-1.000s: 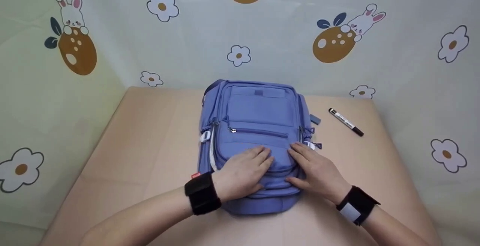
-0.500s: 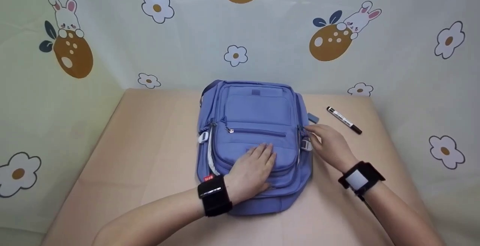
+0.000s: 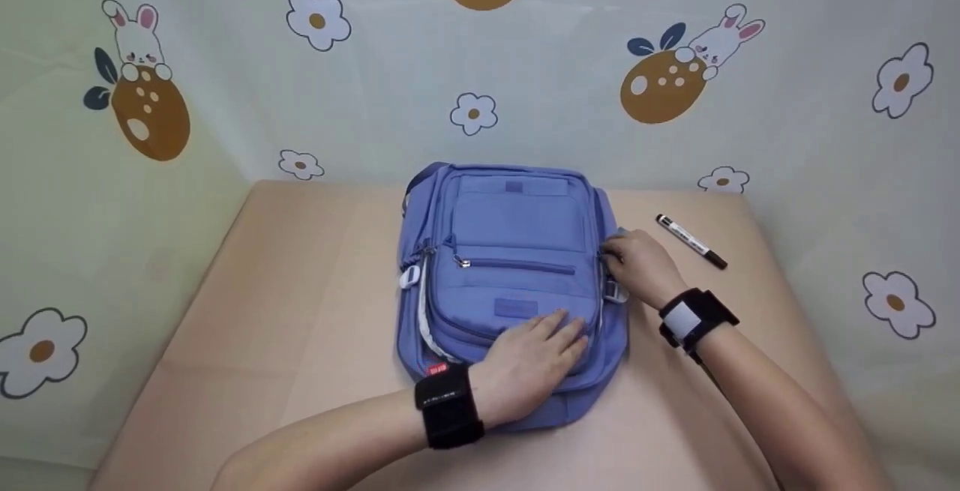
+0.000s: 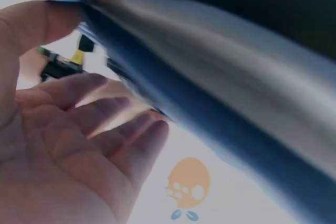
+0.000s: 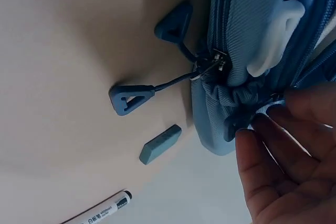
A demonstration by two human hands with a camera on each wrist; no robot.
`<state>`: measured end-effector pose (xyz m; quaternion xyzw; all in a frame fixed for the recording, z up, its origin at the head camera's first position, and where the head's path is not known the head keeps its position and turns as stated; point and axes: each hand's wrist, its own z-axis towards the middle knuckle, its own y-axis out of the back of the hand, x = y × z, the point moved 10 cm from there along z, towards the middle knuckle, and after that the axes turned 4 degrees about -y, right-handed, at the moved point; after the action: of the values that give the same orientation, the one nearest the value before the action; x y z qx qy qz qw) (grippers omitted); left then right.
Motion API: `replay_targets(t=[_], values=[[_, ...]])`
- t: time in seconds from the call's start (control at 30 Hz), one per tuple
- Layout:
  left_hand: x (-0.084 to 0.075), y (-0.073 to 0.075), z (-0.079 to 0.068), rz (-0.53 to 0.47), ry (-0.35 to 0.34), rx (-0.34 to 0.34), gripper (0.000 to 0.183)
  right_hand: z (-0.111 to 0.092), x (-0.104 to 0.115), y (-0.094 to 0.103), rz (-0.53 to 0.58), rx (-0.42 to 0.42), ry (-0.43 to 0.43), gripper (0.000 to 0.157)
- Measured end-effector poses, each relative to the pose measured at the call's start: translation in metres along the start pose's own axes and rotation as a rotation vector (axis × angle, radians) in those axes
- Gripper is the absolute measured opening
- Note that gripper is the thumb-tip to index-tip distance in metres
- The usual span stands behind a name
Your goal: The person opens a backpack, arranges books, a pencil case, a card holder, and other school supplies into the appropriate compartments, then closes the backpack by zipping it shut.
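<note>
While the blue backpack [image 3: 517, 221] lies front side up on the beige surface [image 3: 300, 296], the left hand [image 3: 529, 371] rests on its lower front, fingers straight and slightly spread, with the bag directly beneath them and nothing gripped. In the left wrist view, a blurred edge of the bag runs close to the thumb and fingertips (contact there cannot be judged from that view alone). The right hand [image 3: 645, 266] is at the bag's right side, its fingers narrow and curled, pinching a dark zipper pull [image 5: 231, 127]; the bag sits immediately to the left of these fingertips. Two loose zipper pulls [image 5: 132, 99] extend outward from the same side, near a white buckle [image 5: 277, 38]. A blue-grey block [image 5: 160, 144] lies just beside the bag; a marker [image 3: 691, 242] lies farther right, apart from both.
</note>
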<state>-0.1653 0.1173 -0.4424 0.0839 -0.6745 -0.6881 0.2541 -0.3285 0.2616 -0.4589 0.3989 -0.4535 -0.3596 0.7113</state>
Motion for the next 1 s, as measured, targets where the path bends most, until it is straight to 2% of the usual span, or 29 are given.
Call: replay_targets(t=[0.1,0.23,0.4,0.63,1.0], values=[[-0.012,-0.001,0.005,0.087,-0.047,0.006,0.042,0.001,-0.002,0.0,-0.016,-0.026,0.006,0.012],[-0.018,-0.007,0.007,0.157,-0.058,0.03,0.041,-0.001,-0.007,0.001,-0.016,-0.064,-0.02,0.008],[-0.022,-0.014,0.006,0.146,-0.071,0.056,0.043,-0.006,-0.009,0.004,0.009,-0.103,-0.043,0.008],[-0.023,-0.024,0.007,0.112,-0.063,0.151,0.045,-0.007,-0.005,0.001,0.019,-0.086,0.013,0.01],[-0.023,-0.018,0.006,0.098,-0.056,0.086,0.043,-0.013,-0.009,0.013,-0.008,-0.104,0.019,0.009]])
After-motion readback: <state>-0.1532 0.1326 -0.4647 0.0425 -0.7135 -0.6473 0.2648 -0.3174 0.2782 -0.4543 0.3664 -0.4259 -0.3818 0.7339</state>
